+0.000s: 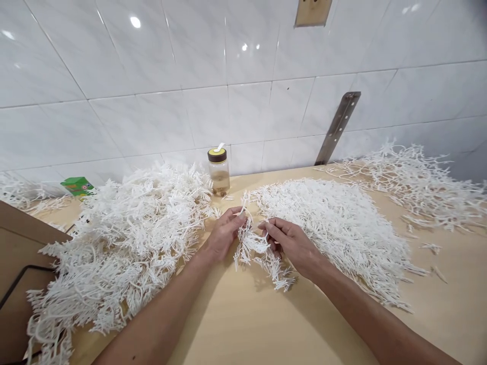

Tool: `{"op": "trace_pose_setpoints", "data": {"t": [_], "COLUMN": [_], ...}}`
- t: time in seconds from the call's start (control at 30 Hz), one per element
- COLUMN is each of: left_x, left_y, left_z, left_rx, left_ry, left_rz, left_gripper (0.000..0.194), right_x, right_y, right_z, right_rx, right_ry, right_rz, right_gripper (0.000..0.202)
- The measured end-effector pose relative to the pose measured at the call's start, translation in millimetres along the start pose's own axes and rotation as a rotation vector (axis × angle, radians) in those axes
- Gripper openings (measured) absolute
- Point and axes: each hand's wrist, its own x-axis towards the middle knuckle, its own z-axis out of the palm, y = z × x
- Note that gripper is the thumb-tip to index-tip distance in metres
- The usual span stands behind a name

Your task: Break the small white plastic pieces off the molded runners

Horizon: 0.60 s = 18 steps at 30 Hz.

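Between my hands hangs a white branching strand (253, 243) with many thin, twig-like tips; its lower end droops to the right toward the table. My left hand (225, 230) pinches its upper part between thumb and fingers. On the other side my right hand (285, 237) has thumb and forefinger closed together at the strand's edge; what exactly lies between those fingertips is too small to make out. A large tangled heap of white branching strands (144, 228) lies left of my hands. To the right spreads a flatter pile of short white pieces (342, 228).
A lidded bottle of brownish liquid (219, 175) stands behind my hands. Bare-looking white stems (422, 182) lie at the far right. A metal bracket (338, 129) leans on the tiled wall. A green box (78, 186) and a brown panel (26, 253) are at left on the wooden table (243, 324).
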Motion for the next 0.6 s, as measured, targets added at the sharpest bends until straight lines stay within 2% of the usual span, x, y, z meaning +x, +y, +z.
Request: {"op": "trace_pose_setpoints", "data": {"t": [0.13, 0.37, 0.47, 0.6], "left_x": [-2.0, 0.4, 1.4, 3.9], "left_y": [1.3, -1.1, -2.8, -3.6], "left_z": [2.5, 0.4, 0.7, 4.5], "left_rx": [0.082, 0.114, 0.101, 0.089], "left_ry": [-0.085, -0.047, 0.01, 0.179], "left_rz": [0.011, -0.121, -0.112, -0.017], "left_gripper": [0.057, 0.04, 0.039, 0.04], "right_x": [0.9, 3.1, 4.3, 6.1], "right_y": [-1.1, 2.5, 4.1, 7.8], "right_z": [-0.7, -2.7, -3.2, -2.2], "right_rx": [0.075, 0.077, 0.091, 0.11], "right_ry": [0.032, 0.152, 0.212, 0.306], "right_rz": [0.016, -0.005, 0.005, -0.015], "right_gripper": [0.033, 0.035, 0.037, 0.03]}}
